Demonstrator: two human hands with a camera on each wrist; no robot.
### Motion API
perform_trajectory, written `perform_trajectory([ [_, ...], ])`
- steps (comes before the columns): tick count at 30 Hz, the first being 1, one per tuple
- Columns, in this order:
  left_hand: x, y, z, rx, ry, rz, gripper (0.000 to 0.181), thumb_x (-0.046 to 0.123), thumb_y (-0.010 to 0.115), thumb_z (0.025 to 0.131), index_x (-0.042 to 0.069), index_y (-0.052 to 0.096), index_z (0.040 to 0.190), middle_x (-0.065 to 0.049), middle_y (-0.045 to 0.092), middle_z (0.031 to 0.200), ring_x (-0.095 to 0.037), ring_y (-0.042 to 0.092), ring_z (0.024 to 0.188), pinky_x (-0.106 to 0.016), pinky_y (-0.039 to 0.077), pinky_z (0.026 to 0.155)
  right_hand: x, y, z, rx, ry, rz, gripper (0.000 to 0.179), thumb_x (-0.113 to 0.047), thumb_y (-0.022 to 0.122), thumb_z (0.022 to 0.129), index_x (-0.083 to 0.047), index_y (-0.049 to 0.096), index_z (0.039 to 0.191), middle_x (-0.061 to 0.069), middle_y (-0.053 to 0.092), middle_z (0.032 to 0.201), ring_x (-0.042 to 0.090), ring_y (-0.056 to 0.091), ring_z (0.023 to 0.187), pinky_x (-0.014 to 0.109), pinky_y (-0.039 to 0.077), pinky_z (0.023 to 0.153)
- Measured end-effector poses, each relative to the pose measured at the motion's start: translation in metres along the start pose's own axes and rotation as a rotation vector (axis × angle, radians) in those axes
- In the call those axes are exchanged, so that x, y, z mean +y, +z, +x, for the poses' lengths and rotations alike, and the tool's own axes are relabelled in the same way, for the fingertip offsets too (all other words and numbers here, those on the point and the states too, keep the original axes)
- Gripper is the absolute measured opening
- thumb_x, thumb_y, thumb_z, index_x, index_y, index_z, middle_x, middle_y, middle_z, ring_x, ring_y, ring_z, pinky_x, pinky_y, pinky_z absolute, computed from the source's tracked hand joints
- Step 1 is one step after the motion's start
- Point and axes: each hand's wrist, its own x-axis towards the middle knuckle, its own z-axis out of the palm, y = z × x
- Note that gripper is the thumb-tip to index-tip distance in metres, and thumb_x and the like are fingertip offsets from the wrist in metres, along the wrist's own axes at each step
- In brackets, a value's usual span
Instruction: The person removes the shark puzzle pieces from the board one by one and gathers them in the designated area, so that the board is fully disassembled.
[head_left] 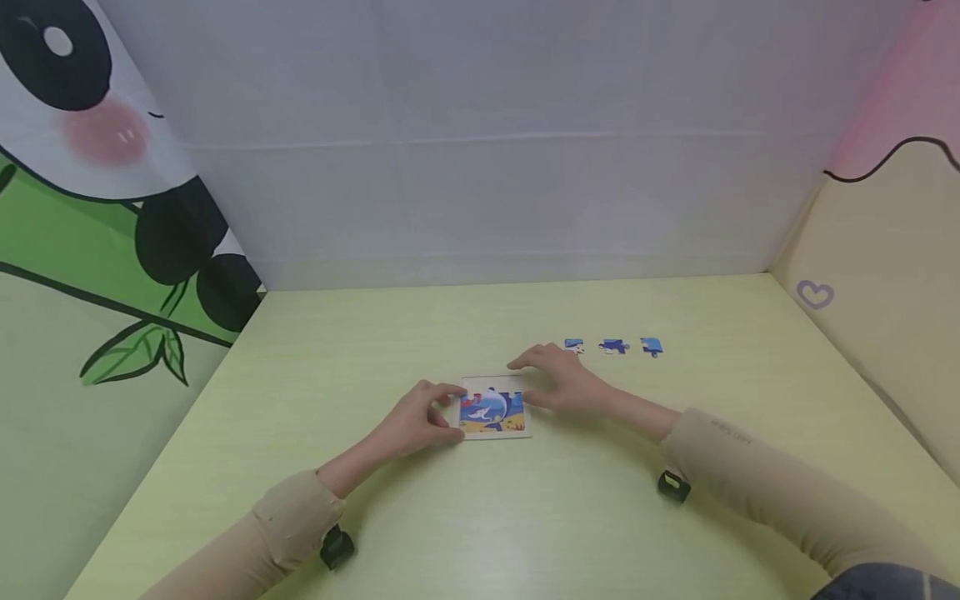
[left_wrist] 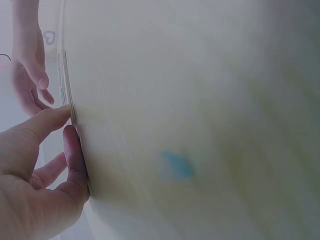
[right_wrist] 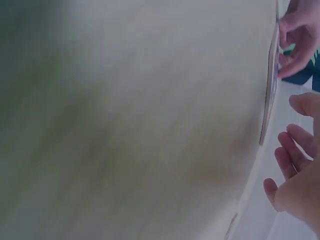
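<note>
A small square jigsaw board [head_left: 495,434] lies on the table, its lower part filled with a blue and yellow picture of a white and blue sea animal. The upper strip of the board is bare. My left hand [head_left: 420,423] holds the board's left edge, thumb near the lower corner and fingers farther up. At the upper right of the board is my right hand [head_left: 564,381], its fingers spread and nothing between them. In the right wrist view, the right fingers [right_wrist: 287,152] stand apart from the board's edge [right_wrist: 269,100].
Three loose blue puzzle pieces, a left one [head_left: 573,344], a middle one [head_left: 614,346] and a right one [head_left: 652,346], lie in a row beyond my right hand. The pale yellow table [head_left: 480,517] ends at a white back wall [head_left: 480,200]. Printed side panels flank it.
</note>
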Motion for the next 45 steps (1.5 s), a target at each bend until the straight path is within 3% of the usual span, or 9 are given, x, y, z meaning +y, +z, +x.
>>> perform_trajectory([
  [9, -0.002, 0.001, 0.001, -0.006, 0.017, -0.011, 0.060, 0.014, 0.082, 0.079, 0.014, 0.059, 0.134, -0.013, 0.053, 0.116, -0.010, 0.062, 0.078, -0.020, 0.050, 0.067, -0.017, 0.017, 0.002, -0.081, 0.021, -0.078, 0.045, -0.018, 0.070, 0.089, -0.014, 0.061, 0.133, 0.002, 0.065, 0.129, 0.020, 0.058, 0.121, 0.044, 0.045, 0.105],
  [23, 0.001, 0.000, 0.001, 0.001, 0.009, -0.018, 0.062, 0.013, 0.082, 0.078, 0.014, 0.058, 0.136, -0.014, 0.053, 0.117, -0.010, 0.062, 0.078, -0.020, 0.051, 0.066, -0.029, 0.014, 0.010, -0.137, 0.021, -0.107, 0.036, -0.012, 0.068, 0.090, -0.013, 0.066, 0.126, 0.005, 0.065, 0.124, 0.022, 0.057, 0.117, 0.047, 0.044, 0.101],
  [30, 0.002, 0.000, 0.000, -0.003, 0.004, -0.013, 0.062, 0.013, 0.082, 0.079, 0.013, 0.058, 0.136, -0.014, 0.053, 0.118, -0.010, 0.061, 0.079, -0.019, 0.050, 0.066, -0.032, 0.010, 0.011, -0.177, 0.022, -0.106, 0.036, -0.012, 0.069, 0.090, -0.012, 0.067, 0.126, 0.007, 0.063, 0.123, 0.020, 0.059, 0.112, 0.039, 0.049, 0.098],
  [39, 0.002, -0.001, 0.000, -0.006, 0.007, -0.017, 0.062, 0.013, 0.082, 0.079, 0.013, 0.058, 0.136, -0.014, 0.053, 0.117, -0.010, 0.061, 0.078, -0.019, 0.050, 0.066, -0.023, 0.001, 0.019, -0.295, -0.076, -0.151, 0.044, -0.002, 0.067, 0.085, -0.010, 0.066, 0.128, 0.009, 0.063, 0.126, 0.022, 0.058, 0.119, 0.037, 0.049, 0.104],
  [45, 0.002, -0.001, 0.000, -0.007, 0.008, -0.009, 0.061, 0.014, 0.082, 0.079, 0.013, 0.059, 0.135, -0.013, 0.053, 0.116, -0.010, 0.061, 0.078, -0.019, 0.050, 0.067, -0.022, -0.003, 0.020, -0.324, -0.106, -0.177, 0.046, -0.001, 0.066, 0.084, -0.013, 0.066, 0.129, 0.009, 0.062, 0.129, 0.024, 0.056, 0.120, 0.039, 0.048, 0.105],
])
